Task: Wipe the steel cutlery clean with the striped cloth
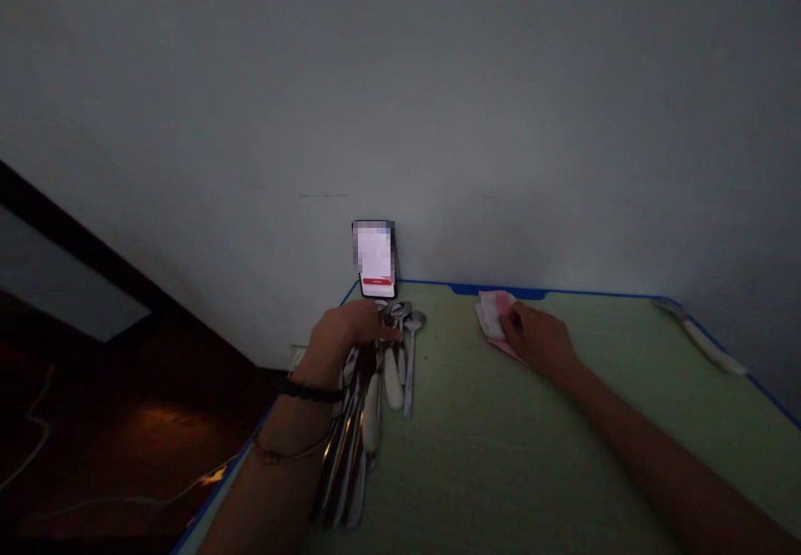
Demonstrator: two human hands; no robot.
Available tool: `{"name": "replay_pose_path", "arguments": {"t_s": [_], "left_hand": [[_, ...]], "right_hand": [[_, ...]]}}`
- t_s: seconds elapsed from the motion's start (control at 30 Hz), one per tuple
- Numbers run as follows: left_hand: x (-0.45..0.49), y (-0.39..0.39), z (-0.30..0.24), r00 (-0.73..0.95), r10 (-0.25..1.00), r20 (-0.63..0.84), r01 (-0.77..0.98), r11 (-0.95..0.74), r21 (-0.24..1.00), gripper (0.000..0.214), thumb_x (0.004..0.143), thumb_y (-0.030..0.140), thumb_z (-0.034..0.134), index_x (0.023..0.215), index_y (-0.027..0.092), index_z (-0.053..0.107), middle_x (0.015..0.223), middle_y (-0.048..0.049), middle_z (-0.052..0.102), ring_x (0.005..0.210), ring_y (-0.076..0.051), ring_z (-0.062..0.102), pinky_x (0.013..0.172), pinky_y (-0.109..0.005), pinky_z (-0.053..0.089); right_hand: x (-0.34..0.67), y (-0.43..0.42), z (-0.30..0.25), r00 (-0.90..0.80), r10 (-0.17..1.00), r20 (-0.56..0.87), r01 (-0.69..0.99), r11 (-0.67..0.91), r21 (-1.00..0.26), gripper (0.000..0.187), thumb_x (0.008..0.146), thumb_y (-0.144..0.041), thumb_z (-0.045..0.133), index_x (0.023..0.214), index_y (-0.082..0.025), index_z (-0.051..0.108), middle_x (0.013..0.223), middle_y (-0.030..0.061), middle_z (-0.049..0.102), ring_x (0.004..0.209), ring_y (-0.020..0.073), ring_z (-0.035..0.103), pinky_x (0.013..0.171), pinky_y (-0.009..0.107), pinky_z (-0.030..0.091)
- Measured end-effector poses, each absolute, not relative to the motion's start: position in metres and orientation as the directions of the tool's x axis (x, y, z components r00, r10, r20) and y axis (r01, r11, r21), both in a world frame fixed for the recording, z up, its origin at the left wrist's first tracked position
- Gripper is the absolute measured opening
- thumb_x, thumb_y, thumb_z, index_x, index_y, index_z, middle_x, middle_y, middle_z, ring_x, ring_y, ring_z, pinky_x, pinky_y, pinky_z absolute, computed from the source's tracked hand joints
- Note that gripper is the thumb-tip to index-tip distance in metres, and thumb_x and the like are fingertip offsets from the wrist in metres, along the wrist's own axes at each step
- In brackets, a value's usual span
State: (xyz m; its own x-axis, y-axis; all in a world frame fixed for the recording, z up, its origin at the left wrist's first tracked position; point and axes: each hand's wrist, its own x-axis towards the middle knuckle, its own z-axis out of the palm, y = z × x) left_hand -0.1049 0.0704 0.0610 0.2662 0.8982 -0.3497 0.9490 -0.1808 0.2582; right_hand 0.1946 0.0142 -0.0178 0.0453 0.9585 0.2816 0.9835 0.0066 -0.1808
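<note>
My left hand reaches over a row of several spoons lying along the left side of the green table. Its fingers curl down onto the spoon handles near the bowls. A dark band is on that wrist. My right hand lies on a pink and white folded cloth near the table's far edge, fingers pressed on it. The picture is dim.
A phone with a lit screen leans upright against the pale wall at the table's far left corner. One more utensil lies along the right edge. The table has a blue rim. Dark floor and cables show at left.
</note>
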Motion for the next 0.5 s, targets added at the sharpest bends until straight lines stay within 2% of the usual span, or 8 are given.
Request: {"name": "replay_pose_path", "arguments": {"t_s": [0.13, 0.23, 0.5], "left_hand": [[-0.098, 0.072, 0.054, 0.230, 0.846, -0.481, 0.957, -0.107, 0.270, 0.029, 0.065, 0.044, 0.063, 0.071, 0.015, 0.065, 0.063, -0.0082, 0.067, 0.050, -0.019, 0.060, 0.050, -0.027, 0.047], [-0.098, 0.073, 0.055, 0.250, 0.821, -0.513, 0.950, -0.107, 0.292, 0.023, 0.069, 0.036, 0.058, 0.071, 0.014, 0.063, 0.067, -0.0087, 0.067, 0.052, -0.017, 0.060, 0.048, -0.025, 0.047], [-0.100, 0.071, 0.070, 0.353, 0.849, -0.393, 0.902, -0.196, 0.385, 0.030, 0.078, 0.038, 0.047, 0.076, 0.011, 0.059, 0.076, -0.0103, 0.064, 0.055, -0.016, 0.058, 0.050, -0.025, 0.043]], "right_hand": [[0.197, 0.014, -0.019, 0.023, 0.958, 0.287, 0.982, 0.031, -0.184, 0.031, 0.086, -0.043, 0.033, 0.075, -0.020, 0.051, 0.071, 0.0029, 0.064, 0.062, 0.0151, 0.056, 0.051, 0.025, 0.024], [0.199, 0.014, -0.020, 0.017, 0.958, 0.287, 0.980, 0.042, -0.197, 0.030, 0.086, -0.042, 0.034, 0.074, -0.021, 0.051, 0.071, 0.0025, 0.064, 0.061, 0.0147, 0.055, 0.052, 0.025, 0.025], [0.202, 0.016, -0.023, 0.004, 0.960, 0.282, 0.978, 0.055, -0.203, 0.031, 0.086, -0.043, 0.033, 0.074, -0.021, 0.051, 0.070, 0.0025, 0.064, 0.060, 0.0144, 0.055, 0.052, 0.024, 0.025]]}}
